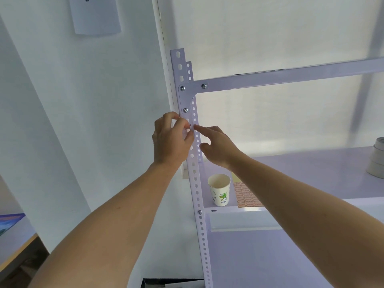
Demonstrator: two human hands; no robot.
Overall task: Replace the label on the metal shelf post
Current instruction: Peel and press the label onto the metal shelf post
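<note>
A white perforated metal shelf post [196, 190] runs from upper middle to the bottom of the view. My left hand [171, 140] rests against the post's left face just below the bolted corner bracket [185, 96], its thumb and forefinger pinched at the post. My right hand [216, 145] reaches in from the right, its forefinger tip touching the post next to the left fingertips. Any label between the fingers is too small and pale to make out. A sheet of orange labels [246, 195] lies on the shelf board [301, 173].
A paper cup [219, 190] with green print stands on the shelf next to the post. Rolls of white tape [377, 161] sit at the shelf's right edge. A paper sheet [95, 15] hangs on the wall at upper left. A table corner [14, 235] shows at lower left.
</note>
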